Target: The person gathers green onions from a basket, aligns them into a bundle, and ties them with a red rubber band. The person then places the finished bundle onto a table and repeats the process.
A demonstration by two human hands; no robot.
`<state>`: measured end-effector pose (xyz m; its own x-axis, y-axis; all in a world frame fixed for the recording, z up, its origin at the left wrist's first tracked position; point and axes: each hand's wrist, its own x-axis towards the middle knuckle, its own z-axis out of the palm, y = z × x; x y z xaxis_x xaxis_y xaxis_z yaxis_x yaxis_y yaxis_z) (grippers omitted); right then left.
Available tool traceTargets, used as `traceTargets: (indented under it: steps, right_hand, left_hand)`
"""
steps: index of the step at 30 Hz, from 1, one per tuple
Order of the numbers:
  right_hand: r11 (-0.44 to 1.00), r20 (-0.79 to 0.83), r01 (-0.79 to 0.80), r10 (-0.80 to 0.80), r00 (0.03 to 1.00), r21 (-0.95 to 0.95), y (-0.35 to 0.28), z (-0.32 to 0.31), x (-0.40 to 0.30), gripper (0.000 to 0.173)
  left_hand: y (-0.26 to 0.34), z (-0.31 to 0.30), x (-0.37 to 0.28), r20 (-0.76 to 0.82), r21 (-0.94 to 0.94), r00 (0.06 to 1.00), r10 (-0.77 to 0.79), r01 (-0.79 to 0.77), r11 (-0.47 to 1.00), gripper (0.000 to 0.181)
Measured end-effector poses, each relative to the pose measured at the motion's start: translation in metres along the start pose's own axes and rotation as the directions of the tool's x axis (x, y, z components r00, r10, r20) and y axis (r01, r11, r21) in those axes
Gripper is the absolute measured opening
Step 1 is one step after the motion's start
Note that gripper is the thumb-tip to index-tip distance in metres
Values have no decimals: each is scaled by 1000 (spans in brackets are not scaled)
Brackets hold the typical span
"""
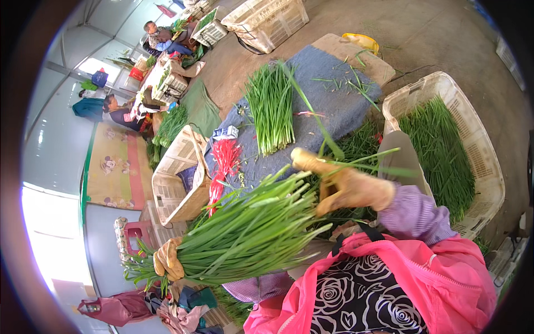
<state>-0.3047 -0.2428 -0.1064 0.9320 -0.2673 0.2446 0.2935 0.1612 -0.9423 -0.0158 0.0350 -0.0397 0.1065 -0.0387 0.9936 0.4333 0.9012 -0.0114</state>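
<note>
My left hand (168, 259), in a tan glove, grips a large bunch of long green stalks, likely garlic chives (246, 229), near its leafy end. At the bunch's cut ends is my right hand (346, 183), gloved too and blurred; a few loose green blades lie across and beside its fingers, and whether it pinches them I cannot tell. A neat bundle of the same greens (271, 108) lies on a blue-grey cloth (321, 100) in front of me. Red ties (225, 156) and a small blue-and-white box (225, 132) rest at the cloth's left edge.
At the right stands a white plastic crate (486, 154) holding greens. An emptier crate (175, 183) with a dark blue item is at the left. Other crates (271, 25) and a yellow container (363, 41) are farther back. Two people (125, 115) sit among greens at upper left.
</note>
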Motion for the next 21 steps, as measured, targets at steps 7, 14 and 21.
traceTargets:
  steps: [7,14,21]
  right_hand:
    - [693,32,-174,213,976,699,47,-65,-54,31]
    - [924,200,169,-103,974,-343,5,-29,39,49]
    - [986,247,156,-137,959,-57,12,35,67,32]
  left_hand:
    - [-13,15,44,314,-81,925,-216,252,964,7]
    - [-49,60,58,316,-227,885,-341,420,879,9]
    - [-42,65,50,347,-242,877,-333,426,872,11]
